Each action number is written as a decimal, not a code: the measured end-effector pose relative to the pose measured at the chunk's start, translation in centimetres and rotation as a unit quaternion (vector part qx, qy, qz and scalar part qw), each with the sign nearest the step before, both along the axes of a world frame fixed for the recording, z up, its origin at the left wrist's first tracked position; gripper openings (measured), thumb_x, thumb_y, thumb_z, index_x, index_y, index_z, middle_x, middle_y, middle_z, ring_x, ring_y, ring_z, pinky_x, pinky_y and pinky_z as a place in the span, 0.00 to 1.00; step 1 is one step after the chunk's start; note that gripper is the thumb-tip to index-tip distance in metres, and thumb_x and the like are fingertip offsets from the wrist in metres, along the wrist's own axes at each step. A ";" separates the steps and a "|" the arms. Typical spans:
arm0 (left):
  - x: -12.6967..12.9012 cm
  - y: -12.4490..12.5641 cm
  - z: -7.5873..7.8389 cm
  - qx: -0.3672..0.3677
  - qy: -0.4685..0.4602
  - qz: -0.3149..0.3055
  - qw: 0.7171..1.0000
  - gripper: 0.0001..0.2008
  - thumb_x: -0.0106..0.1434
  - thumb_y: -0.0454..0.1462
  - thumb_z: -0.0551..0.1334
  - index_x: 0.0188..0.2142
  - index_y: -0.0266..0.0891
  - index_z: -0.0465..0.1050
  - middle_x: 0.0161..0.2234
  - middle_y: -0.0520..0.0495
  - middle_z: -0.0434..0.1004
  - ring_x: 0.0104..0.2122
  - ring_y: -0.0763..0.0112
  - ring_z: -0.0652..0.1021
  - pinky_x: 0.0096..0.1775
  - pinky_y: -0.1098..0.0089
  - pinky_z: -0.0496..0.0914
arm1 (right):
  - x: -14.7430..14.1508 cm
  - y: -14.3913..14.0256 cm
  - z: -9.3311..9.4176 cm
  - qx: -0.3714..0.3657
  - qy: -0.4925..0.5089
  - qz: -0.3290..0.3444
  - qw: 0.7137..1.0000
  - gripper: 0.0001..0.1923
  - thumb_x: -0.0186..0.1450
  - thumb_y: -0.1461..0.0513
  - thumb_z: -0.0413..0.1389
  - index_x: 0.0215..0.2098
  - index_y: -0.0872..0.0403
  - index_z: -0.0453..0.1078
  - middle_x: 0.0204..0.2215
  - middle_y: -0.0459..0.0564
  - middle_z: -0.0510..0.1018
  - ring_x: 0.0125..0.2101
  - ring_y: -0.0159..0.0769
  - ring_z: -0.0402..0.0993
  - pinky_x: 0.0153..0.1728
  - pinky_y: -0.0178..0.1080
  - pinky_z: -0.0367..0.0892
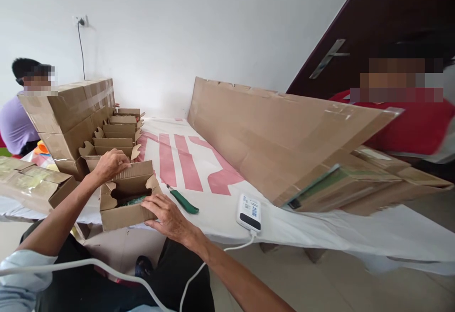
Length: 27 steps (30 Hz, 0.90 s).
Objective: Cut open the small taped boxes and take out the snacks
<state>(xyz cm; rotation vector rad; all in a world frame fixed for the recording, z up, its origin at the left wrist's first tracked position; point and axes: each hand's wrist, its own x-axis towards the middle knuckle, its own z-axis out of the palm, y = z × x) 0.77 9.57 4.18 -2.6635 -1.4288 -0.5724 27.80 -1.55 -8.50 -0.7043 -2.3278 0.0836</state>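
Observation:
A small open cardboard box (126, 218) stands in front of me at the near edge of the table, with its flaps raised. Something green and shiny, perhaps plastic-wrapped, lies inside, mostly hidden by the walls. My left hand (113, 164) is closed at the top of the box's raised back flap; its fingertips are partly hidden. My right hand (168, 215) grips the near right corner, fingers over the rim and thumb against the front wall. Just right of the box lies a green-handled knife (183, 201).
Several open boxes (113, 142) line up behind mine, beside stacked cartons (76, 108). A closed carton (33, 181) lies left. A white device (249, 212) trails a cable across my lap. A large cardboard sheet (277, 132) leans at right. Two people sit at either side.

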 end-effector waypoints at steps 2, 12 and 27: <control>-0.6 -1.5 -0.1 0.041 -0.002 -0.004 0.999 0.09 0.72 0.40 0.64 0.36 0.42 0.83 0.39 0.42 0.84 0.42 0.58 0.78 0.43 0.65 0.71 | 0.2 -0.3 0.0 -0.002 0.003 -0.002 1.000 0.30 0.64 0.62 0.74 0.62 0.51 0.74 0.54 0.58 0.83 0.53 0.50 0.80 0.56 0.53 0.78; 0.3 -9.4 -4.4 -0.072 0.067 -0.047 0.994 0.16 0.70 0.40 0.66 0.25 0.41 0.79 0.29 0.43 0.81 0.39 0.56 0.81 0.49 0.58 0.69 | -0.1 -1.6 -1.0 0.026 -0.002 -0.014 1.000 0.28 0.67 0.59 0.71 0.63 0.51 0.73 0.54 0.60 0.82 0.53 0.51 0.79 0.57 0.54 0.77; 0.1 -16.8 -4.6 0.107 0.034 0.069 0.991 0.10 0.71 0.36 0.61 0.36 0.43 0.82 0.46 0.38 0.84 0.50 0.48 0.77 0.45 0.52 0.68 | 0.2 -5.2 -3.2 0.054 0.016 -0.018 0.998 0.22 0.73 0.63 0.62 0.65 0.52 0.73 0.57 0.61 0.82 0.56 0.51 0.78 0.61 0.57 0.75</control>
